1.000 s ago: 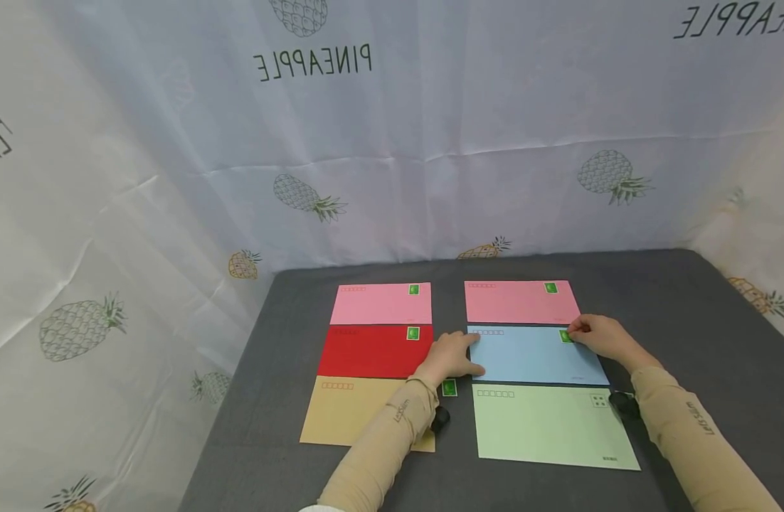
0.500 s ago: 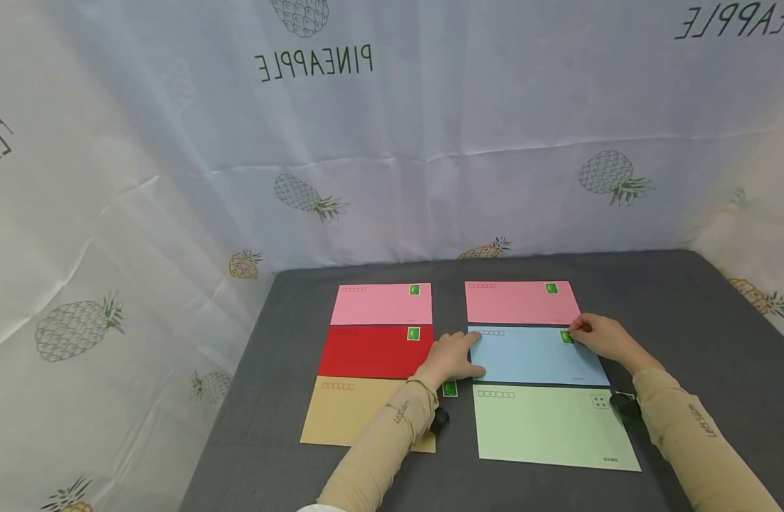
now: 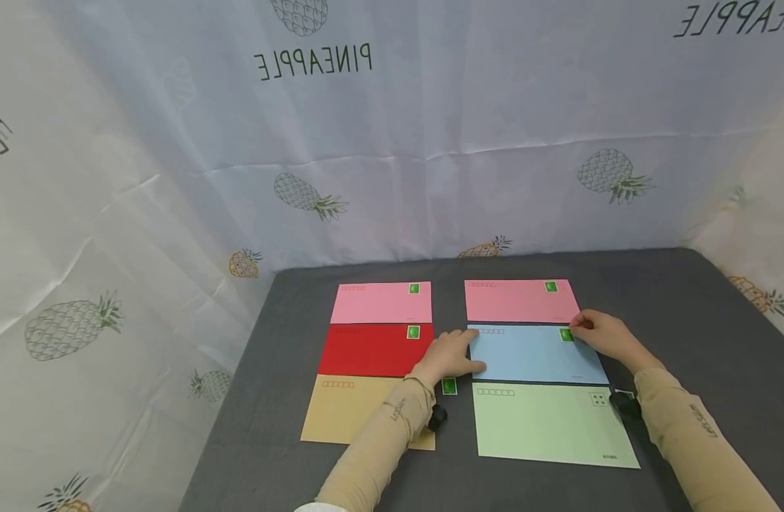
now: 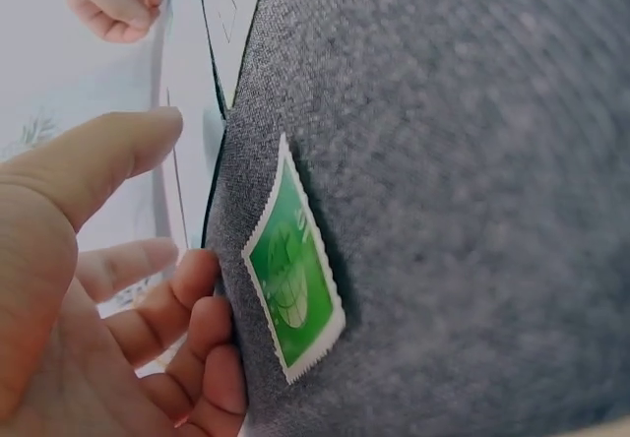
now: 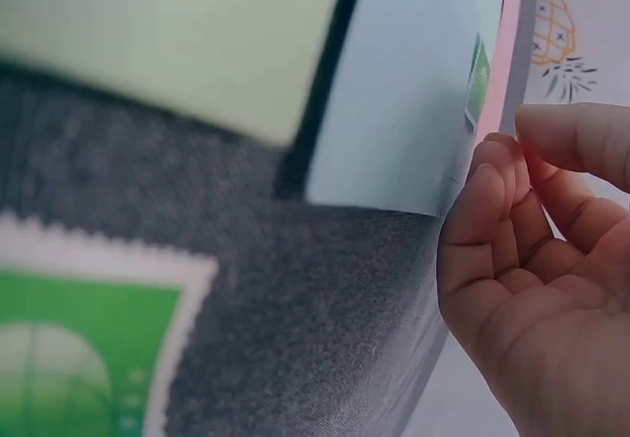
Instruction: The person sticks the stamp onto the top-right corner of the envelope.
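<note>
A blue envelope (image 3: 526, 355) lies in the middle of the right column, a green stamp (image 3: 566, 334) at its upper right corner. My right hand (image 3: 605, 337) hovers at that stamp's right edge with fingers curled and thumb near index tip; in the right wrist view the stamp shows a little apart from the fingertips. My left hand (image 3: 448, 354) rests at the blue envelope's left edge, thumb and index spread. Below the left wrist, a loose green stamp (image 4: 293, 280) lies on the grey cloth. Another loose stamp (image 5: 69, 348) lies under the right wrist.
Above and below the blue envelope lie a pink envelope (image 3: 520, 302) with a stamp and a pale green envelope (image 3: 546, 427). In the left column are a stamped pink envelope (image 3: 379, 302), a stamped red envelope (image 3: 373, 350) and a yellow envelope (image 3: 341, 412), partly under the left sleeve.
My right fingers have shifted very slightly to the right along the stamp's edge. The left hand and the envelopes have stayed in place.
</note>
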`<action>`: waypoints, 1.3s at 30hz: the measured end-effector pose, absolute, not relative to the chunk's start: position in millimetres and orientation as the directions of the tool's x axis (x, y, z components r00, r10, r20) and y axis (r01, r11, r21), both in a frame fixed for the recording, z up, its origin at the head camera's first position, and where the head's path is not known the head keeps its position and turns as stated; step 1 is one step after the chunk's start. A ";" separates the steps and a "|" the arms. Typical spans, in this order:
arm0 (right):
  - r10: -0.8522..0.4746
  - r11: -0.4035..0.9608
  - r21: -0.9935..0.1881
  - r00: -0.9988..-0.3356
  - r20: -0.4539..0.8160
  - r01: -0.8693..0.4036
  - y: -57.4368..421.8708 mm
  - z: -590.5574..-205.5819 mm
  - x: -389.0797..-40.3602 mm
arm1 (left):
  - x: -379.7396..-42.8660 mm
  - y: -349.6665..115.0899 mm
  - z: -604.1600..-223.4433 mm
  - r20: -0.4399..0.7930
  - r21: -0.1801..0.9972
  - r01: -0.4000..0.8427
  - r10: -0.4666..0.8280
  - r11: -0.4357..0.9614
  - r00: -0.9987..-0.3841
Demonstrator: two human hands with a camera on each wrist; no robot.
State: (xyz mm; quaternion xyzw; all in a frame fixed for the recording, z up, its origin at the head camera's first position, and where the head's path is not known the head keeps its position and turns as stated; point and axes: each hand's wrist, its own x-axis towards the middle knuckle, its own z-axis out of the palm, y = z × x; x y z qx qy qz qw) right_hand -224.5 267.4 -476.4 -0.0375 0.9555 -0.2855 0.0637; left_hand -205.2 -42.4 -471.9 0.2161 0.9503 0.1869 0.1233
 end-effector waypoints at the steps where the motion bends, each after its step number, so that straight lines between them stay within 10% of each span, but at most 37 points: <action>1: -0.107 0.833 -0.552 -0.990 -0.097 -0.036 267.6 -476.4 -224.3 | -205.3 -42.6 -472.3 -0.144 0.415 0.365 0.457 0.833 -0.878; 39: -0.246 0.737 -0.638 -0.968 0.052 -0.221 208.3 -443.0 -198.6 | -203.7 -101.3 -464.5 0.082 0.582 0.428 0.474 0.692 -0.877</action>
